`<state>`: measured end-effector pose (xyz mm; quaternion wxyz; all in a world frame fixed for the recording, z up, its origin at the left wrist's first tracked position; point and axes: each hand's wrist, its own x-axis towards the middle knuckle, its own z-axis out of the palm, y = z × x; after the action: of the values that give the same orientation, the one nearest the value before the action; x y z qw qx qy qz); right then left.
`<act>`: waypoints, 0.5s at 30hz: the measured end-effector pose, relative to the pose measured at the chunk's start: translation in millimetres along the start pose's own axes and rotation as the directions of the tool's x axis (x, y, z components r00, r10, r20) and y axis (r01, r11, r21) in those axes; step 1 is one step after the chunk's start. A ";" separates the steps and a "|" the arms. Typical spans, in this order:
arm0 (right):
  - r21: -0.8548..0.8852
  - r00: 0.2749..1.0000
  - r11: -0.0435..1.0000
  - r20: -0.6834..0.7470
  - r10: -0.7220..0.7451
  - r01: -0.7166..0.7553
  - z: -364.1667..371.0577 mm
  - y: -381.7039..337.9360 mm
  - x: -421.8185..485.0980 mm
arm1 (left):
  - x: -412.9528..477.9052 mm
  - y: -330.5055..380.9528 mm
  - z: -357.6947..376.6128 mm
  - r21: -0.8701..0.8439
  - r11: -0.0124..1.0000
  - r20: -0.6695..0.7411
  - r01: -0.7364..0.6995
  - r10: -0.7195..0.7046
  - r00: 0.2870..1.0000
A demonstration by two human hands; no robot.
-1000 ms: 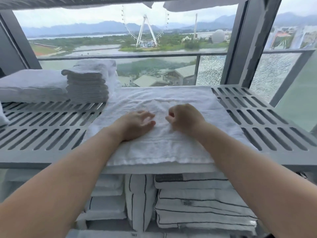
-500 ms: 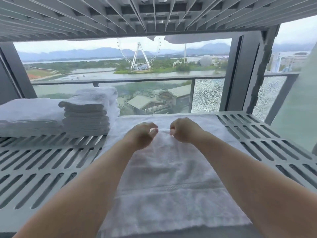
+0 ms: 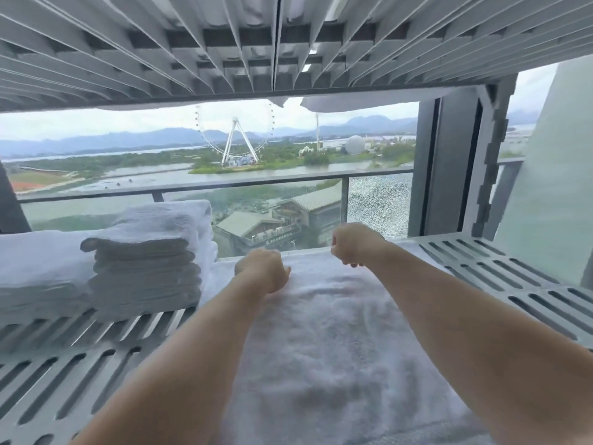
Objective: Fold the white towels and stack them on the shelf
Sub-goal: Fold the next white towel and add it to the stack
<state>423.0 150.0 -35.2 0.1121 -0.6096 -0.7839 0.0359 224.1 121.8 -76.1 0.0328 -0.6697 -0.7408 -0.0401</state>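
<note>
- Now: white towel (image 3: pixel 337 342) lies flat on slatted shelf (image 3: pixel 500 277), centre.
- L hand (image 3: pixel 261 269): fingers curled, resting on towel's far end; grip unclear.
- R hand (image 3: pixel 353 244): fingers curled at towel's far edge; grip hidden.
- Folded stack (image 3: pixel 144 258) sits left of towel.

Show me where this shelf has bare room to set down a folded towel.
Bare slats on the grey slatted shelf, right of the spread white towel. More bare slats near-left, in front of the stack of folded white towels. Far left is crowded: that stack beside a flat white pile.
</note>
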 end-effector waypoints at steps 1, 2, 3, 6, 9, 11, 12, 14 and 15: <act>-0.005 1.000 1.000 -0.002 0.000 0.000 3.1 -0.1 2.6 | 4.0 -1.3 2.5 0.000 1.000 -0.035 0.000 0.000 0.999; -0.014 1.000 1.000 0.003 0.003 -0.003 7.6 0.1 4.8 | 7.4 -2.4 4.8 0.000 1.000 -0.058 0.000 0.000 0.998; -0.020 1.000 1.000 0.012 0.009 -0.008 12.1 1.3 6.6 | 10.3 -3.2 6.6 -0.004 1.000 -0.069 -0.001 0.000 0.998; 0.001 0.997 0.997 0.030 0.077 -0.077 24.1 8.7 12.3 | 17.0 -4.4 8.7 0.015 1.000 -0.078 0.004 -0.003 0.997; 0.009 0.988 0.990 0.071 0.136 -0.137 25.8 10.5 16.2 | 24.7 -5.3 12.2 0.062 0.998 -0.089 -0.014 0.020 0.996; 0.049 0.979 0.984 0.114 0.166 -0.173 26.3 9.4 21.2 | 31.1 -5.0 15.8 0.066 0.997 -0.091 -0.029 0.035 0.995; 0.092 0.974 0.976 0.135 0.183 -0.196 26.0 9.1 23.8 | 33.4 -4.0 15.7 0.060 0.998 -0.092 -0.033 0.038 0.995; 0.133 0.968 0.967 0.152 0.198 -0.219 24.8 9.9 27.9 | 38.4 -2.3 15.4 0.055 0.998 -0.104 -0.033 0.039 0.994; 0.116 0.966 0.969 0.163 0.199 -0.219 24.9 10.3 30.6 | 39.9 -1.8 15.8 0.062 0.998 -0.111 -0.028 0.035 0.993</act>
<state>420.3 184.1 -57.4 0.0888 -0.6758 -0.7171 0.1453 218.3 162.8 -87.8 0.0951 -0.6768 -0.7280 -0.0546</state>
